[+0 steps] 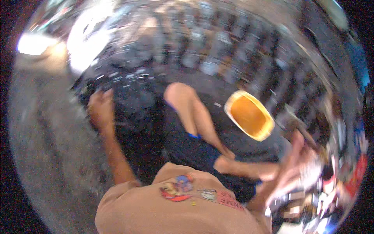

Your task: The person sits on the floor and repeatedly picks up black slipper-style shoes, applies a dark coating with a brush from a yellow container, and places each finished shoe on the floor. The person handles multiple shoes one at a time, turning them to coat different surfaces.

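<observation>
Motion blurs much of the head view. My left hand (102, 110) is out at the left, beside a dark heap of small pieces (132, 91). Its fingers are smeared, so I cannot tell whether they grip anything. Over on the right, my right hand (298, 146) looks closed around a dark, elongated tool (302, 130) with a greyish end; its exact kind is lost in the blur. Between that hand and my bare knee (181, 93) sits a pale-rimmed oblong container (269, 128) with an orange inside.
Rows of dark, blocky parts (210, 50) curve across the far side. Grey floor (43, 136) stretches along the left. Bright light glares at the upper left. Blurred clutter and a red item (356, 175) lie at the right edge. My bent legs are in the middle.
</observation>
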The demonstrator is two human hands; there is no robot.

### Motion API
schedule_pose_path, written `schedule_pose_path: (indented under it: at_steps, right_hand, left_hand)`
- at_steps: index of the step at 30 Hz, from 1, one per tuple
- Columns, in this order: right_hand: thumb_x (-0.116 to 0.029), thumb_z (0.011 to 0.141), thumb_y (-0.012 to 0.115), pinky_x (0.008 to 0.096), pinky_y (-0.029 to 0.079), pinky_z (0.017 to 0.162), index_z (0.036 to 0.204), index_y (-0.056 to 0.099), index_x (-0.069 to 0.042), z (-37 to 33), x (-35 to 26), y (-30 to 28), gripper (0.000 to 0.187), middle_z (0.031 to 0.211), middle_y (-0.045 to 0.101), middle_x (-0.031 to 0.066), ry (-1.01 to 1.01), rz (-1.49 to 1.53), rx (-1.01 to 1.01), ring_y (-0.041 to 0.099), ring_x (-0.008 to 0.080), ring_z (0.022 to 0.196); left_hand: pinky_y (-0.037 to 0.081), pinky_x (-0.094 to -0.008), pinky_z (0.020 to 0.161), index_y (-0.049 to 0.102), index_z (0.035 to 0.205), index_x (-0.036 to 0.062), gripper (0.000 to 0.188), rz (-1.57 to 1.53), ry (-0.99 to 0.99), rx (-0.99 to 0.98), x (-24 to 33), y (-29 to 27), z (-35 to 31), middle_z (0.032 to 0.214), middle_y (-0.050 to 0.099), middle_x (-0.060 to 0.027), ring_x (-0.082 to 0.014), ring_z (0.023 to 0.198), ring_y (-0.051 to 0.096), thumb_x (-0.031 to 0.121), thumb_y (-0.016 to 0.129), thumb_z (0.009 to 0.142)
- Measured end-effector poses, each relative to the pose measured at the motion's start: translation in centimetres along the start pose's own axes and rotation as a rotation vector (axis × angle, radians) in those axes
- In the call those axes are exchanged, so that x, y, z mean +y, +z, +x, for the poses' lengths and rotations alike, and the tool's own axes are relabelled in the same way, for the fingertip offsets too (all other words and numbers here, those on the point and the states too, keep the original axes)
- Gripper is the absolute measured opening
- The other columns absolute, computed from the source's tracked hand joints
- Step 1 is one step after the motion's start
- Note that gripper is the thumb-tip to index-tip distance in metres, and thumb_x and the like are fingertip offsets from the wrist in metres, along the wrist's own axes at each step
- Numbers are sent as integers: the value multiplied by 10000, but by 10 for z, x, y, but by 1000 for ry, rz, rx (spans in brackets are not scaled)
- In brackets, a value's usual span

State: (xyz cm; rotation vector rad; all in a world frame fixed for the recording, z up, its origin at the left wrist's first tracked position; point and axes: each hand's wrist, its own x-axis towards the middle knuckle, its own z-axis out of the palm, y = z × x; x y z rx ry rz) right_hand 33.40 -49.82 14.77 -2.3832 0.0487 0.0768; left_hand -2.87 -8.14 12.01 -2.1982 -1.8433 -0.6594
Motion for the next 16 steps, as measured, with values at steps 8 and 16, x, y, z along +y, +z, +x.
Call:
schedule_pose_path:
  at_steps: [8, 16]
  right_hand:
    - [-174, 930, 814, 385, 575, 716, 1019, 755, -23, 11, 75, 90, 185, 880, 762, 137, -551, -7, -139, 747, 290, 789]
    - [-259, 975, 788, 494, 567, 973, 1057, 791, -67, 3, 73, 70, 209, 970, 807, 98, -102, 538, -155, 758, 251, 963]
  left_hand:
    - [566, -449, 876, 813, 1005, 30, 430, -191, -251, -301, -107, 83, -7, 924, 793, -155, -341, 918, 758, 453, 775, 934]
    - [460, -516, 1091, 732, 1307, 74, 436, 95, 561, -52, -30, -35, -21, 1304, 731, -189, -309, 1231, 667, 287, 786, 931]
